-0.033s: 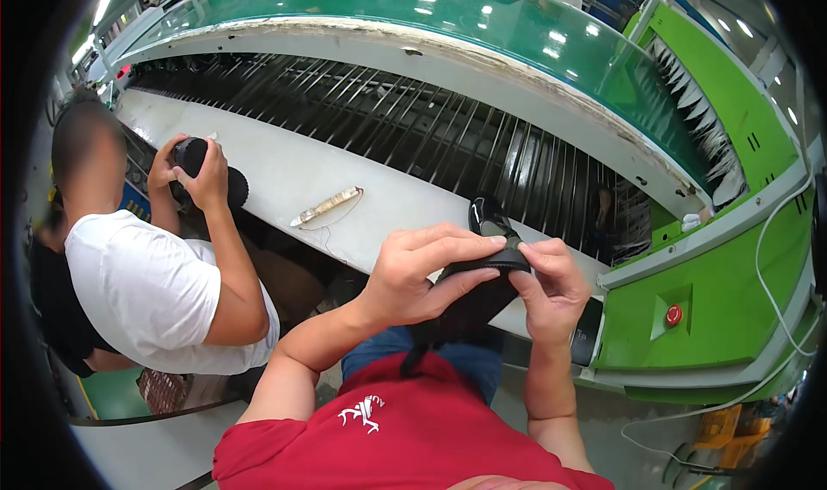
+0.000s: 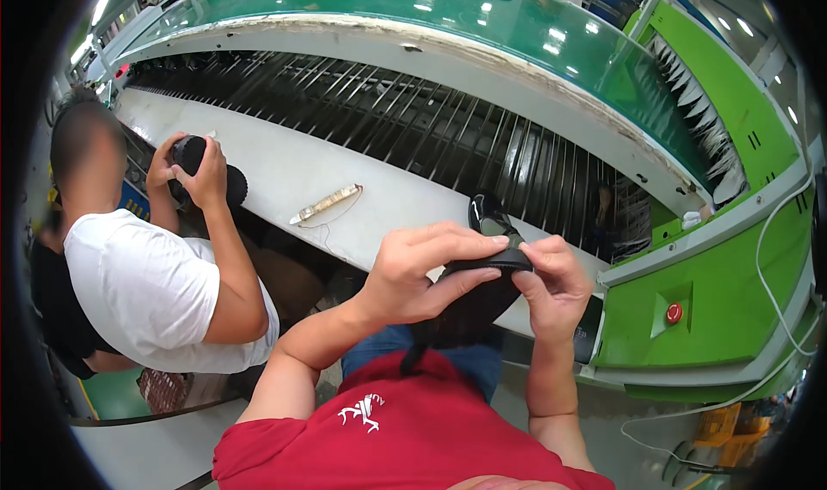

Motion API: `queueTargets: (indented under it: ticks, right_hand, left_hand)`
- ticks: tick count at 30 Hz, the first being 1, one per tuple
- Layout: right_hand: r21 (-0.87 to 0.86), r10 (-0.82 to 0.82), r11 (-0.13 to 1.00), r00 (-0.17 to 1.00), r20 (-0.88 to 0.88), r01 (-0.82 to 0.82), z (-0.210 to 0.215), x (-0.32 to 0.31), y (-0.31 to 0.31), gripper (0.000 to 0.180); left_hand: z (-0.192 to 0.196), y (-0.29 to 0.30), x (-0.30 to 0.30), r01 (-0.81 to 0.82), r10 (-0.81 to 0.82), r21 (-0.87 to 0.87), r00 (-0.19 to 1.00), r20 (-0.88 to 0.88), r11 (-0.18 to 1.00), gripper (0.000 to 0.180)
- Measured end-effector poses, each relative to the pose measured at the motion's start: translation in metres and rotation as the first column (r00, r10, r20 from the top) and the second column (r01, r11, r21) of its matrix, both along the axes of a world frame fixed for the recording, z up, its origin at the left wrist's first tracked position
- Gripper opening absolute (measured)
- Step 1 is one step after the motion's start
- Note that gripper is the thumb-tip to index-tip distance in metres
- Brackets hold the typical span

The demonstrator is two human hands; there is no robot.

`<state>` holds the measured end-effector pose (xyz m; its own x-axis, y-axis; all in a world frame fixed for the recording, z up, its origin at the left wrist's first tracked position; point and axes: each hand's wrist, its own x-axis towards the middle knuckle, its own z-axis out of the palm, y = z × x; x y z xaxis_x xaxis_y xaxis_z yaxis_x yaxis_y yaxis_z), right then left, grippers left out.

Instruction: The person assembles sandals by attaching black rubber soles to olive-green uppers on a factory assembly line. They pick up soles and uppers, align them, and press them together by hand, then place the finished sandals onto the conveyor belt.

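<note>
The left hand (image 2: 413,270) and the right hand (image 2: 551,283) both pinch the top rim of a soft black shoe (image 2: 491,262), held over the white bench (image 2: 284,176). The shoe hangs between the fingers. It could slip and fall if one pinch loosens.
</note>
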<state>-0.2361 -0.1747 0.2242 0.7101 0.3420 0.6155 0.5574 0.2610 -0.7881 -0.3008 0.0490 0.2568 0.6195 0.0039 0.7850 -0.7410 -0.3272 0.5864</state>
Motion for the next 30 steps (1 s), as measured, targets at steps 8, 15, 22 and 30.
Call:
queueTargets:
  ticks: [8, 15, 22, 30]
  right_hand:
    - [0.072, 0.041, 0.997, 0.995, -0.086, -0.035, -0.004, 0.009, 0.006, 0.024]
    - [0.016, -0.002, 1.000, 0.992, -0.130, 0.004, -0.011, 0.013, 0.001, 0.026]
    - [0.035, -0.118, 0.991, 0.968, -0.222, 0.129, -0.039, 0.026, -0.015, 0.019]
    - [-0.186, -0.219, 0.961, 0.974, -0.063, 0.204, -0.029, 0.042, -0.003, 0.026]
  left_hand:
    - [-0.012, 0.000, 0.015, 0.077, -0.117, -0.169, 0.963, -0.241, 0.983, 0.032]
    - [-0.022, 0.000, 0.023, 0.126, -0.210, -0.273, 0.929, -0.306, 0.954, 0.029]
    - [-0.044, -0.020, 0.036, 0.101, -0.179, -0.373, 0.967, -0.179, 0.922, 0.023]
    - [-0.052, -0.018, 0.041, -0.130, 0.133, -0.186, 0.991, 0.007, 0.974, 0.026]
